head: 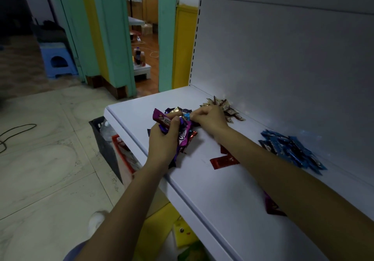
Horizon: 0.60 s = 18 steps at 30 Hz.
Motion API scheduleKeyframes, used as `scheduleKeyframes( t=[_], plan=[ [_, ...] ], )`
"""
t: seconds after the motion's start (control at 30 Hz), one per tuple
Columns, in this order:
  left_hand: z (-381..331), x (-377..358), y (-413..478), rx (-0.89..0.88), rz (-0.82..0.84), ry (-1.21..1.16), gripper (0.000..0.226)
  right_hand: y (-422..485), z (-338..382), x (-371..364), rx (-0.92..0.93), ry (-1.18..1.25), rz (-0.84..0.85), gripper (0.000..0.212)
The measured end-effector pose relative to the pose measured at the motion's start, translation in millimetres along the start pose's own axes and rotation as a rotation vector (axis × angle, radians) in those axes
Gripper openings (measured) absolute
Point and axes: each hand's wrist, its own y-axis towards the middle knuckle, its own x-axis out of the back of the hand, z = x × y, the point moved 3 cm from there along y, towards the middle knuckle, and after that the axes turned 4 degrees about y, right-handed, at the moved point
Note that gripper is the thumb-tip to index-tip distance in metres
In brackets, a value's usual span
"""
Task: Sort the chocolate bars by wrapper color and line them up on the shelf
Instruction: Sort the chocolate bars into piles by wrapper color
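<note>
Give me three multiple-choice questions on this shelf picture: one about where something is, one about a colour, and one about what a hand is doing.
1. Where does the heap of blue-wrapped bars lie?
A. on the floor tiles
B. on the white metal shelf, by its back panel
C. inside a black crate

2. What colour are most of the wrapped bars gripped in the left hand?
A. purple
B. beige
C. green

3. What is the right hand doing?
A. lying flat, palm up
B. pinching a light blue wrapper
C. hanging off the shelf

Answers: B, the heap sits near the panel, right of both arms; A, purple ends stick out of the grip; B, its curled fingertips close on the wrapper.
</note>
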Motion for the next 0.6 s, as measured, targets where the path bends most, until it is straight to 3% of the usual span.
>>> scheduleKeyframes(
  t=[0.1, 0.2, 0.3, 0.4, 0.5, 0.6],
  plan=[
    [-1, -1, 0, 0.015, 0.004, 0.025, 0.025, 1, 8, -1, 0.066, -0.113, -0.049, 0.009],
    [0, -1, 1, 0.032, 0.015, 0.057, 0.022, -11, 23, 5, 0.153, 0.058, -0.054, 0.025],
    [-1, -2, 1, 0.045, 0.031, 0.071, 0.017, -29, 40, 6, 0.259, 0.176, 0.167, 0.027],
    [-4, -2, -2, 0.044, 0.065, 0.056, 0.020, -40, 45, -1, 0.335, 0.076, 0.336, 0.021],
    [-5, -2, -3, 0.038, 0.097, 0.068, 0.016, -45, 45, -3, 0.315, 0.121, 0.348, 0.013],
    [-10, -5, -5, -0.009, 0.152, 0.070, 0.012, -47, 43, 4, 0.183, 0.293, 0.273, 0.007]
  ],
)
